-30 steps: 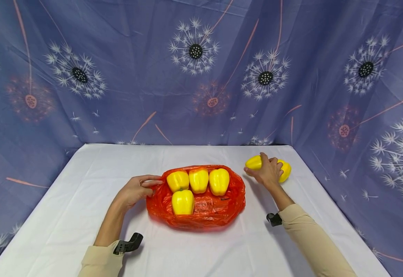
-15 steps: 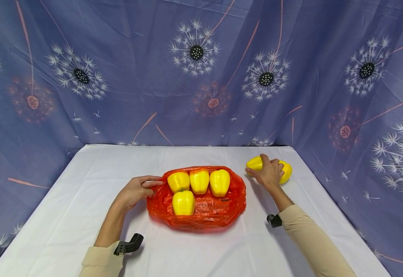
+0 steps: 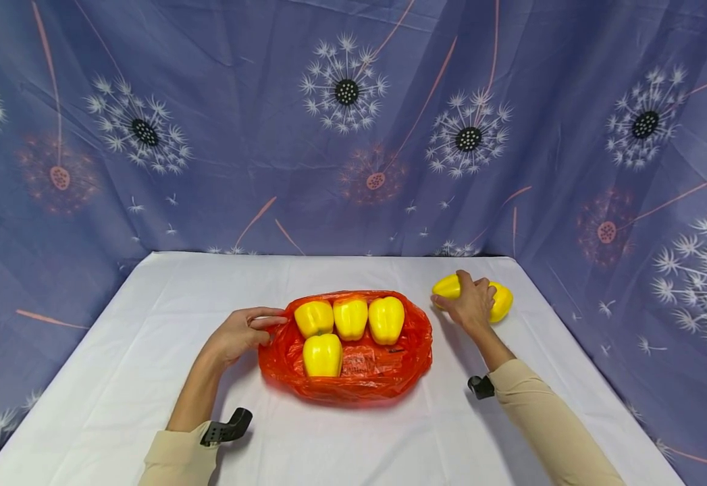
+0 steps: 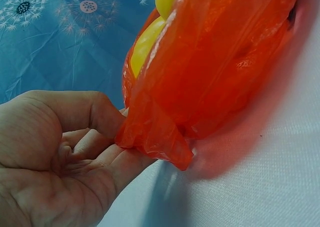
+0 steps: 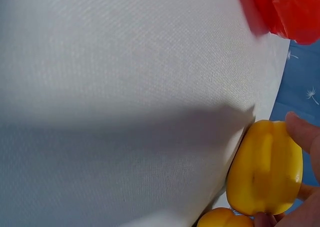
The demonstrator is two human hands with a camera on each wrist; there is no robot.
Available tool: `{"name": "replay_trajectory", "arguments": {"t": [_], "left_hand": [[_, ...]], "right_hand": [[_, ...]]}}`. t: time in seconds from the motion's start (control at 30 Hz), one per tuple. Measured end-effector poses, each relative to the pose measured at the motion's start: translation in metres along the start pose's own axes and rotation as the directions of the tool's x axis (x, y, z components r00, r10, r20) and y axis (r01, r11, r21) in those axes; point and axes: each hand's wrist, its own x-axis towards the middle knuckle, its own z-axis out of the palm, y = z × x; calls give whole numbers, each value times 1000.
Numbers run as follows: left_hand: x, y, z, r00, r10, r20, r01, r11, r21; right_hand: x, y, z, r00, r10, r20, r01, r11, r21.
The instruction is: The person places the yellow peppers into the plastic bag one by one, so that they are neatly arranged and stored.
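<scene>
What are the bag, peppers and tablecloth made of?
Bag: likely thin, glossy plastic film; it crinkles and tints its shadow red.
Peppers: smooth, shiny, bright highlights; moulded plastic or real skin, can't tell.
Tablecloth: matte fabric, probably woven, from its fine texture.

Blue curtain (image 3: 250, 128) (dandelion-printed), white tablecloth (image 3: 323, 445)

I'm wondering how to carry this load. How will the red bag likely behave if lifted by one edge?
The red bag is probably floppy: its thin, wrinkled film bunches where the left hand pinches it. Lifted from that side, it would likely sag, and the four yellow peppers inside might roll out through its wide-open top.
</scene>
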Motion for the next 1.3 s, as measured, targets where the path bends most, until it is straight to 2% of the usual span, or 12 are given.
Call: {"name": "replay_trajectory", "arguments": {"t": [0.4,0.57,1.07,1.2,1.3], "left_hand": [[0,0,1,1000,6,12,-7,1000,3],[-1,1,2,1000,5,6,-6,1000,6],[-1,5,-1,1000,11,-5,-10,999,38],[-1,4,-1,1000,13,2,-13,999,44],[-1,3,-1,1000,9,3,-9,999,47]], "right_hand": [[-2,4,-1,999,-36,-34,37,999,26],[-3,0,-7,998,-60,-18,61,997,43],[-11,-23,-24,981,-191,26,189,980,61],[-14,-32,-31,978,-206,29,204,977,60],[-19,-42,-37,977,-206,61,202,977,61]]}}
